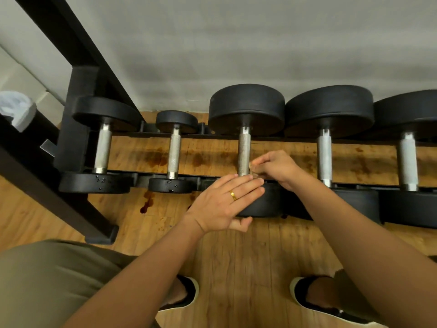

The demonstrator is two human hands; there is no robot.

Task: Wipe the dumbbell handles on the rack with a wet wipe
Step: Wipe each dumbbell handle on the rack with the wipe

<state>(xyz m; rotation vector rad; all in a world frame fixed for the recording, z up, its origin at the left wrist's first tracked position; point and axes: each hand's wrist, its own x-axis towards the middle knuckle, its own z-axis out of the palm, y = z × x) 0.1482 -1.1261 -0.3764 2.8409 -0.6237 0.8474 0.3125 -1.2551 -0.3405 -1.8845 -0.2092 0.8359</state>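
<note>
**Low rack (132, 134) carrying five dumbbells, viewed from above.** The left hand (224, 202) is laid flat, fingers straight and together, on the near head (267, 205) of the third dumbbell (246, 107) from the left. Its fingertips reach the base of the handle (244, 150). The right hand (276, 168) is held at the handle's right side, near its lower end. A small, discoloured wipe (254, 170) is pinched between the curled fingers and thumb and held against the metal. The upper part of the handle is left uncovered. Open gaps are seen on both sides, toward the second handle (173, 152) and the fourth handle (324, 155), with wooden floor (212, 157) visible between the rack's rails. The far heads stand close to the wall (236, 43). The rack's left end is bounded by a black frame (75, 129).
</note>
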